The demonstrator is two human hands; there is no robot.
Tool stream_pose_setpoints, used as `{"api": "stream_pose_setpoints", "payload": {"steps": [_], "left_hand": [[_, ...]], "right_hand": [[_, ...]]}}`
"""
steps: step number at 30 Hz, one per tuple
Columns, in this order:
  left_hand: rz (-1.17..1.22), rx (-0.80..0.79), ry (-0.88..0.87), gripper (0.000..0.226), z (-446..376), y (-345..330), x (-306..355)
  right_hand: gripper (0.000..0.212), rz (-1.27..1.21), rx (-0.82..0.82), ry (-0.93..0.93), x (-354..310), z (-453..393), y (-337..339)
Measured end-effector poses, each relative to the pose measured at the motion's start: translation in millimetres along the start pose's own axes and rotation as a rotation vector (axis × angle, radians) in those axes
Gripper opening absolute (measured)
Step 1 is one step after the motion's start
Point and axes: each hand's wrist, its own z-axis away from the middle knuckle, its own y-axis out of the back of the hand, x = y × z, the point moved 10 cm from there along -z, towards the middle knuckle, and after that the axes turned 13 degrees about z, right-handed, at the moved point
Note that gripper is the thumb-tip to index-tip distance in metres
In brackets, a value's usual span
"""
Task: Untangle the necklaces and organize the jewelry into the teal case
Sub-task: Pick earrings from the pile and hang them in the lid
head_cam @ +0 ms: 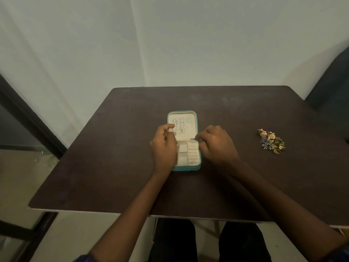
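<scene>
The teal case (pixel 196 168) lies open in the middle of the dark table, its cream lid flat at the far side and its cream compartments near me. Thin silver necklaces (pixel 181 127) hang from the lid's hooks. My left hand (pixel 164 146) hovers over the case's left side, fingers curled, thumb and forefinger pinching what looks like a thin chain by the lid. My right hand (pixel 217 143) sits at the case's right edge near the hinge, fingers curled and pinching something small that I cannot make out.
A pile of gold and blue jewelry (pixel 272 141) lies on the table (pixel 113 167) far to the right. A dark chair (pixel 328 87) stands past the table's right corner. A dark frame runs along the left.
</scene>
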Motion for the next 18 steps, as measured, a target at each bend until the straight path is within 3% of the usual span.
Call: {"api": "stream_pose_setpoints", "payload": {"steps": [10,18], "left_hand": [[-0.035,-0.043,-0.056,0.020,14,-18,27],[-0.085,-0.315,-0.181,0.017,48,-116,45]], "right_hand": [[0.023,0.013,0.015,-0.019,17,25,16],[0.030,0.072,0.039,-0.143,86,60,34]]}}
